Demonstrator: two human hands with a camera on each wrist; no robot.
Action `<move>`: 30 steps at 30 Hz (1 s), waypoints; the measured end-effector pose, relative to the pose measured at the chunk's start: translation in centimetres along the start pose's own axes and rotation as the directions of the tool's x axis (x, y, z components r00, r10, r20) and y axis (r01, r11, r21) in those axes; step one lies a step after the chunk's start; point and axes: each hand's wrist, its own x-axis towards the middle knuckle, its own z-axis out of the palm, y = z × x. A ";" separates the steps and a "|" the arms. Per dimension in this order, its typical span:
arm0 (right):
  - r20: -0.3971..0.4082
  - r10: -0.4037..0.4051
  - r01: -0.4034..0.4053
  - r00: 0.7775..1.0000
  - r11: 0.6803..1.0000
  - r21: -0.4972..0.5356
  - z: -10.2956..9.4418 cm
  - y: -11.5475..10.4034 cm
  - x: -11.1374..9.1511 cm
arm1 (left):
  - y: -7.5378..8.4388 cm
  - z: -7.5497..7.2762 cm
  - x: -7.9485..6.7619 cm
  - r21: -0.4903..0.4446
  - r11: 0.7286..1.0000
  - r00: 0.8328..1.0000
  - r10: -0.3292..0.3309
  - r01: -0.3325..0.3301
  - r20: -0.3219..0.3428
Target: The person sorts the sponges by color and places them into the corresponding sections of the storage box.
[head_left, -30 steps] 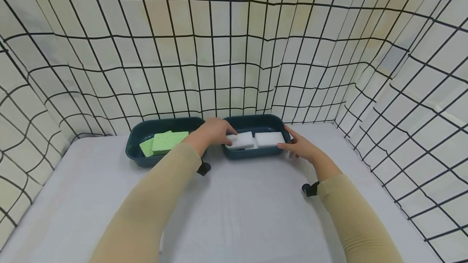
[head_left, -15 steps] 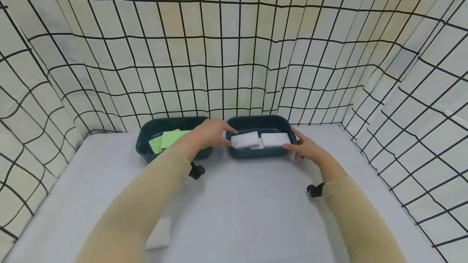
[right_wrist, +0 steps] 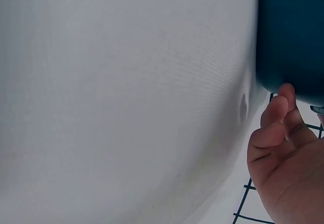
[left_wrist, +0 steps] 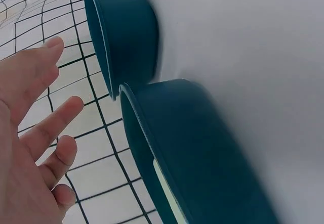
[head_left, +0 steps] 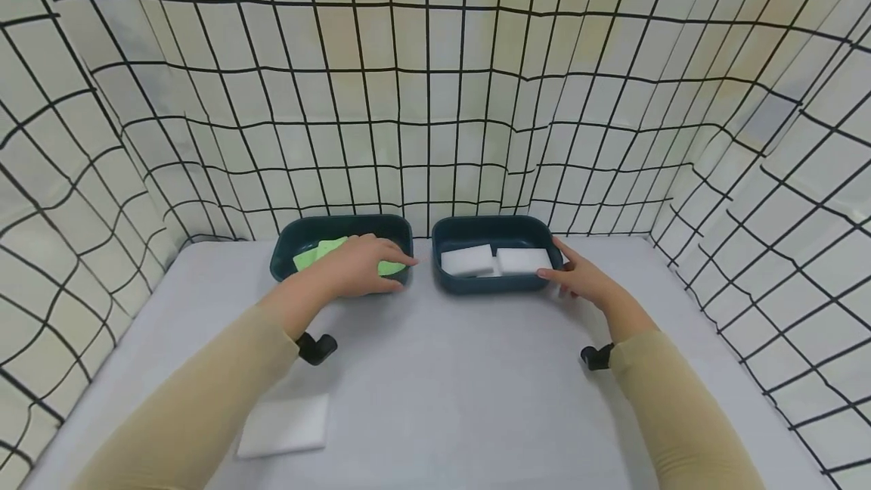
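Note:
Two dark teal plastic bins stand side by side at the back of the white table. Green sponges (head_left: pixel 331 246) lie in the left bin (head_left: pixel 296 237), partly covered by my left hand (head_left: pixel 361 267). That hand hovers over the left bin's front, fingers spread and holding nothing; the left wrist view shows the fingers apart from both bins. Inside the right bin (head_left: pixel 490 285) are a white sponge (head_left: pixel 466 262) and a second white sponge (head_left: pixel 524 262), lying next to each other. My right hand (head_left: pixel 587 280) grips that bin's right end, thumb at the front corner and index finger at the back.
A flat white piece (head_left: pixel 286 426) lies on the table (head_left: pixel 449 384) at the front left, by my left forearm. Black netting (head_left: pixel 435 123) over pale cloth rises behind the bins and along both sides. Small black cameras are strapped to both wrists.
My left hand has moved left from the white sponges, leaving the right bin for a spot over the left one. The flat white piece has come into view. My right hand stays on its bin.

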 end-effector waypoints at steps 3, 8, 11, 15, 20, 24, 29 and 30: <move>0.003 0.002 -0.002 1.000 1.000 0.002 0.0 0.2 0.0 | -0.4 0.3 -2.1 -0.032 0.999 1.000 0.006 -0.007 -0.017; 0.001 0.003 -0.003 1.000 1.000 -0.011 -0.1 0.1 -0.1 | -1.0 1.1 -6.0 -0.069 0.998 1.000 -0.008 0.006 -0.029; 0.001 0.008 -0.008 1.000 1.000 -0.007 0.0 0.1 0.1 | -1.3 1.7 -8.6 -0.071 0.997 0.999 -0.018 0.016 -0.029; 0.004 0.009 -0.009 1.000 1.000 -0.009 0.1 0.1 0.2 | -1.5 2.6 -11.8 -0.132 0.990 0.999 -0.049 0.049 -0.001; 0.002 0.011 -0.011 1.000 1.000 -0.013 -0.1 0.3 0.1 | -1.9 3.7 -14.6 -0.225 0.969 0.995 -0.095 0.102 0.045; 0.010 0.009 -0.008 1.000 1.000 -0.003 0.0 0.2 0.0 | -2.4 4.6 -16.6 -0.265 0.959 0.994 -0.086 0.102 0.072; 0.008 0.008 -0.008 1.000 1.000 -0.004 0.1 0.2 0.0 | -3.2 6.0 -19.0 -0.284 0.954 0.993 -0.068 0.092 0.093; 0.005 0.009 -0.008 1.000 1.000 -0.005 0.1 0.1 0.1 | -3.5 6.3 -19.4 -0.279 0.955 0.993 -0.072 0.096 0.094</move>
